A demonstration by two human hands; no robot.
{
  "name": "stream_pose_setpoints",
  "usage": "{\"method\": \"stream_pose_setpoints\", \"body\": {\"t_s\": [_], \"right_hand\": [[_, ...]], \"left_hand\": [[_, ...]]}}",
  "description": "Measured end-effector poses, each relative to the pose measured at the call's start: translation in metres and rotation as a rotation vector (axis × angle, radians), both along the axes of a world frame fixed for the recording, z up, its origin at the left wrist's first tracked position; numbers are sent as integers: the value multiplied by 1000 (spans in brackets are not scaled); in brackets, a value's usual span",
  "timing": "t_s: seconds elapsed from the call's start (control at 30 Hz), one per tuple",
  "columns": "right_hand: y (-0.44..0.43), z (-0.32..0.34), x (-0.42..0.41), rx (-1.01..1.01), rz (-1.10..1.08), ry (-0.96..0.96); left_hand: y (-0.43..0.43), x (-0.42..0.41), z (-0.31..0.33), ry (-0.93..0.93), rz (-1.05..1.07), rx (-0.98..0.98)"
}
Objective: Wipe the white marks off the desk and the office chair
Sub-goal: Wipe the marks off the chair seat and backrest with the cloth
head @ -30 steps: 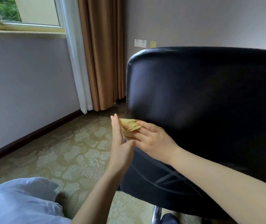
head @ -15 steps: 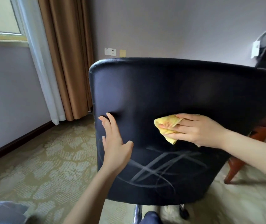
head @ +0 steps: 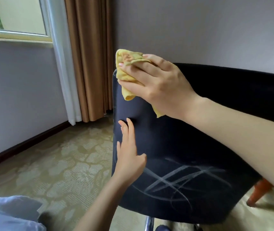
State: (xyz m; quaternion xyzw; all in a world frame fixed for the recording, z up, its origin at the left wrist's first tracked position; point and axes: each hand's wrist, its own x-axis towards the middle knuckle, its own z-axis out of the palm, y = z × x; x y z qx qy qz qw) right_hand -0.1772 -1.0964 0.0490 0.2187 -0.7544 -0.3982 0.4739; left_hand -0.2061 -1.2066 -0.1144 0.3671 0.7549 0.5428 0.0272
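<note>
The black office chair stands with its backrest turned toward me. Crossing white marks streak the lower part of the backrest. My right hand holds a crumpled yellow cloth at the backrest's upper left corner, fingers spread over the cloth and thumb under it. My left hand lies flat against the backrest's left side, fingers straight, just left of the marks. The desk is out of view.
Patterned beige carpet stretches to the left. Brown curtains and a white sheer hang by the window. An orange wooden leg shows at the right behind the chair. The chair's chrome post is below.
My right hand has lifted the cloth from the middle of the backrest up to its top left corner. My left hand stays flat against the chair back.
</note>
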Motion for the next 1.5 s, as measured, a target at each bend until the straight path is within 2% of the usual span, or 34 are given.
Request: {"method": "stream_pose_setpoints", "body": {"t_s": [0.13, 0.23, 0.4, 0.53, 0.73, 0.87, 0.97, 1.17, 1.33, 1.5], "right_hand": [[-16, -25, -33, -97, -21, -10], [-15, -56, -45, -98, -67, -68], [-7, -112, -54, -128, -160, -178], [2, -163, -49, -112, -226, -348], [26, -214, -17, 39, -364, -541], [48, -216, 20, 123, -383, -604], [69, -204, 58, 89, -336, -625], [89, -146, 98, 47, -293, -545], [81, -97, 81, 27, -216, -309], [52, -80, 29, -113, -87, -4]], "left_hand": [[-11, -14, -8, 26, 11, -14], [-17, -20, -15, 43, 28, -6], [-24, -22, -37, -97, 159, 11], [-27, -24, -48, -178, 209, -5], [-17, -27, -34, -53, 123, -84], [3, -23, -19, 31, 69, -86], [15, -19, -14, 21, 40, -93], [14, -24, -18, 23, 17, -104], [8, -28, -16, 32, -34, -126], [3, -35, -17, 63, -59, -160]]}}
